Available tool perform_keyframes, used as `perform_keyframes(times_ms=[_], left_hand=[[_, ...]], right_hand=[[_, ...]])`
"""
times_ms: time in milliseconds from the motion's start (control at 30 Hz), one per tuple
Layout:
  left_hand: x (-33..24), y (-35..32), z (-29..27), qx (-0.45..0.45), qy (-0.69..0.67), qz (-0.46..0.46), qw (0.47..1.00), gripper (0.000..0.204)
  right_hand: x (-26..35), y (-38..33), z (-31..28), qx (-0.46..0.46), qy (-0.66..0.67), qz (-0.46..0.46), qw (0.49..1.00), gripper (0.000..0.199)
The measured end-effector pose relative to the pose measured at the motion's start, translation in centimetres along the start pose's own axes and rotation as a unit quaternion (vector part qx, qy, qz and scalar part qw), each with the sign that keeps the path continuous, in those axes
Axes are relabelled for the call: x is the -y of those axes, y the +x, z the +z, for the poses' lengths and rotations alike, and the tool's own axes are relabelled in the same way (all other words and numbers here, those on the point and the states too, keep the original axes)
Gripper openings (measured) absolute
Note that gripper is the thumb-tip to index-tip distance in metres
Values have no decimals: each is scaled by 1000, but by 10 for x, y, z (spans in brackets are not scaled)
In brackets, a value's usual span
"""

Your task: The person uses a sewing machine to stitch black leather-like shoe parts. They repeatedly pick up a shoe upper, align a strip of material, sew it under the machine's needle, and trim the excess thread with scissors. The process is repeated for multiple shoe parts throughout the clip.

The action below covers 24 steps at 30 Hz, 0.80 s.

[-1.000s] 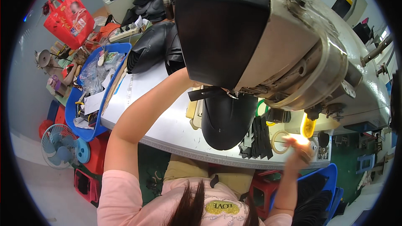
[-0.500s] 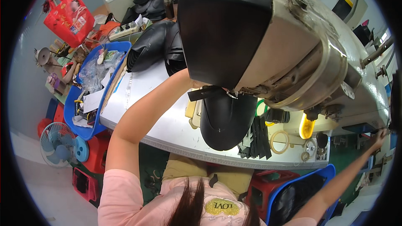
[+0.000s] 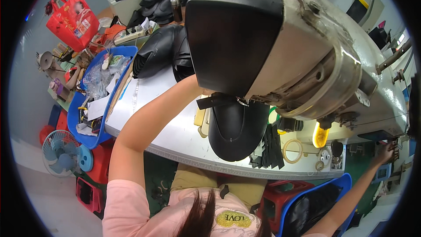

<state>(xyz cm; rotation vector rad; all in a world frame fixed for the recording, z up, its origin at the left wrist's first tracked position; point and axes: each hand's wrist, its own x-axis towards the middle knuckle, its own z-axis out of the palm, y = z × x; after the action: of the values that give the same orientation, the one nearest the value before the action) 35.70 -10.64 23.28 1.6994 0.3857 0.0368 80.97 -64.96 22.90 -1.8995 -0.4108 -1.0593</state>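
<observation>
Under the head of a large sewing machine (image 3: 237, 35) lies a black leather shoe upper (image 3: 239, 134), its rounded end reaching toward the table's front edge. A narrow black strip (image 3: 209, 102) sits across its far part. My left hand (image 3: 206, 91) is beside the strip, mostly behind the machine head, so its fingers are hidden. My right arm stretches far to the right. There my right hand (image 3: 386, 151) is next to the machine's right end, below a dark flat part (image 3: 378, 135); it is small and its grip is unclear.
Folded black uppers (image 3: 160, 52) lie at the table's back left, beside a blue tray (image 3: 98, 138) of bags and tools. Black strips (image 3: 272, 149) and a tape roll (image 3: 292, 150) lie right of the upper, under a lit lamp (image 3: 321, 135). A blue bin (image 3: 346, 188) stands below, front right.
My right hand has moved down and slightly left at the machine's right end. The upper has shifted a little toward me. My left arm has hardly moved.
</observation>
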Motion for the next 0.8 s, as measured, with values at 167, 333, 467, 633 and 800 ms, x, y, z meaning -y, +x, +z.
perform_keyframes(times_ms=[167,333,467,633,800], left_hand=[[1,-3,-3,-3,-1,-3,1000,47],[3,-3,-1,0,1,-7,1000,48],[6,-4,0,11,-2,-3,1000,48],[16,-8,8,26,1,-4,1000,48],[27,-6,8,32,25,-26,999,44]], right_hand=[[86,-126,12,57,13,-98,993,23],[201,-214,16,203,23,-259,944,20],[208,-221,15,194,8,-239,951,21],[199,-213,13,206,31,-243,947,23],[156,-141,13,15,165,-41,985,22]])
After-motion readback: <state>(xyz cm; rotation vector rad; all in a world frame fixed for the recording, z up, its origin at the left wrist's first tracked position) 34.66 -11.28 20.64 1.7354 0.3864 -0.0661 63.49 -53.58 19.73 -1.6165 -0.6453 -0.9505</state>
